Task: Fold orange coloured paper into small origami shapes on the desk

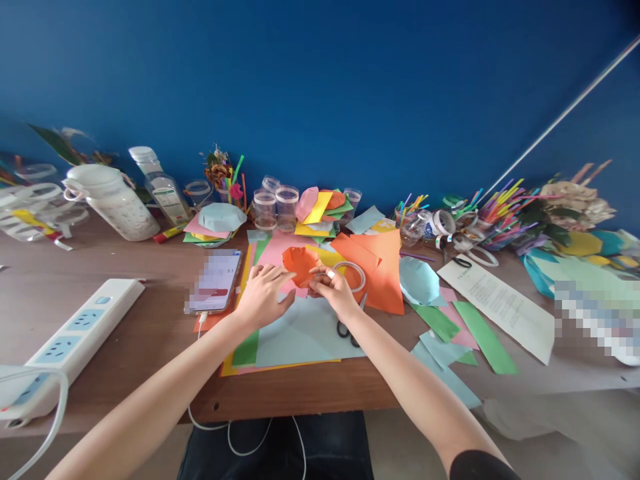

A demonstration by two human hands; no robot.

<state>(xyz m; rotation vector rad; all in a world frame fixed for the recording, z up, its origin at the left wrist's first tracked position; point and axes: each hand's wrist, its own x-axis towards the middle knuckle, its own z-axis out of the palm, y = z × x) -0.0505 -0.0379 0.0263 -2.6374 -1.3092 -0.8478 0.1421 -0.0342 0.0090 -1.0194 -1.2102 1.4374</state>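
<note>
An orange folded paper shape (299, 264) lies between my hands on a stack of coloured sheets (300, 333). My left hand (265, 293) rests beside it with fingers stretched, thumb touching its lower edge. My right hand (334, 288) pinches the shape's right edge with fingers closed. A roll of clear tape (356, 269) lies just behind my right hand. Black-handled scissors (346, 329) lie under my right wrist.
A phone (215, 281) with a white cable lies left of my hands, a white power strip (75, 333) further left. Orange sheets (380, 267), green strips (484, 337) and a printed page (500, 303) lie right. Jars (276, 208), a bottle (165, 190) and straws (500, 200) line the blue wall.
</note>
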